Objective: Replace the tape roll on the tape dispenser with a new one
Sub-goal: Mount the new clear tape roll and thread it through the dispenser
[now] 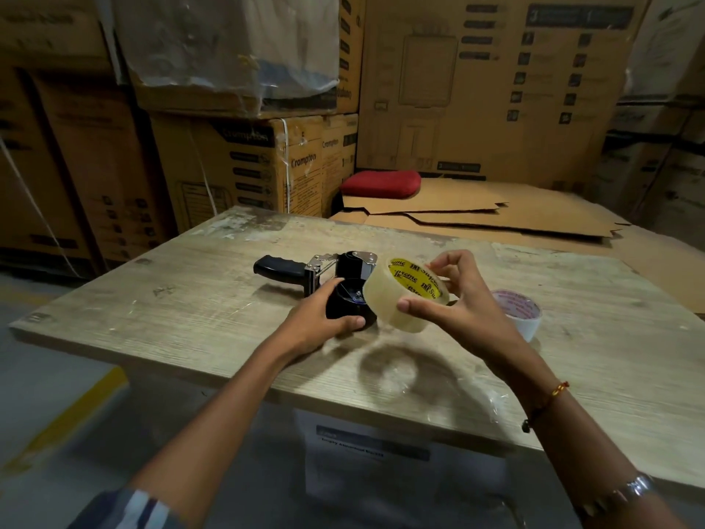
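A black hand-held tape dispenser lies on its side on the wooden table, handle pointing left. My left hand grips its bare black spool hub, thumb on the near side. My right hand holds a full clear tape roll with a yellow printed core, tilted, just right of and above the hub. Thumb and fingertips pinch the roll's rim.
Another tape roll with a red-printed core lies on the table behind my right wrist. A crumpled clear plastic wrapper sits near the front edge. Stacked cartons, flattened cardboard and a red cushion stand behind the table.
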Motion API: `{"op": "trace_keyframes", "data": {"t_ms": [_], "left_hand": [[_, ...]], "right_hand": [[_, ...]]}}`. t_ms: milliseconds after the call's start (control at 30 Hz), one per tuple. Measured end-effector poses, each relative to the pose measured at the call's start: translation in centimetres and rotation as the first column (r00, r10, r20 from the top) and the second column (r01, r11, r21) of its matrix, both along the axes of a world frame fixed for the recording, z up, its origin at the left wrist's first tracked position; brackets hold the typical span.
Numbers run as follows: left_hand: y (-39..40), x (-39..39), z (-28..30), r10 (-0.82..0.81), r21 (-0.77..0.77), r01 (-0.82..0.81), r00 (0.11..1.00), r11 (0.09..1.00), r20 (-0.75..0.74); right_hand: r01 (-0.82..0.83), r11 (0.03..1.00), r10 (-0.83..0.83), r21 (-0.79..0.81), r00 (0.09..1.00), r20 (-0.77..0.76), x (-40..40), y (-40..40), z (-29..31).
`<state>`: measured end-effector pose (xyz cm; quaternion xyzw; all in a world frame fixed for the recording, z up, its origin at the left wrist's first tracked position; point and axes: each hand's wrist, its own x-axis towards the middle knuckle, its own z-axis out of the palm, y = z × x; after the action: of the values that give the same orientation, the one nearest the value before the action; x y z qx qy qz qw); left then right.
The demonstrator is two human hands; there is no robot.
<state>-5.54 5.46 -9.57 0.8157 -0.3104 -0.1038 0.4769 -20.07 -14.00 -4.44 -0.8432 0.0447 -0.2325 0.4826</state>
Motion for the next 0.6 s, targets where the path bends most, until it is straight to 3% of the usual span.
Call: {"op": "trace_keyframes", "data": {"t_ms": [133, 233, 333, 433, 533, 600], "left_hand": [[-0.4, -1.1, -0.3, 0.016, 0.019, -0.018, 0.998, 1.0, 0.064], [-1.2, -2.6, -1.0, 0.145, 0.159, -0.187, 0.959, 0.97, 0.244], [-2.3, -4.5, -1.2, 0.206, 0.173, -0.269, 0.927, 0.947, 0.313], [-2.8, -6.0, -1.1, 0.137, 0.124, -0.196, 0.918, 0.973, 0.371], [-2.0, -6.7, -0.6, -0.016, 0.176, -0.05, 0.935, 0.983, 0.354], [-1.0, -6.8, 0.2, 0.026, 0.146, -0.104, 0.888, 0.984, 0.459]], "right_hand": [[0.032, 0.999, -0.033, -0.032, 0.999, -0.006, -0.1, -0.3, -0.1], [0.059, 0.997, -0.06, -0.041, 0.998, -0.007, -0.5, -0.4, -0.2], [0.066, 0.996, -0.066, -0.053, 0.998, -0.011, -0.9, -0.5, -0.1], [0.064, 0.995, -0.065, -0.081, 0.998, -0.017, -1.4, -0.4, 0.0], [0.069, 0.99, -0.073, -0.124, 0.997, -0.028, -1.9, -0.6, 0.2], [0.076, 0.988, -0.082, -0.132, 0.996, -0.04, -2.1, -0.9, 0.2]]}}
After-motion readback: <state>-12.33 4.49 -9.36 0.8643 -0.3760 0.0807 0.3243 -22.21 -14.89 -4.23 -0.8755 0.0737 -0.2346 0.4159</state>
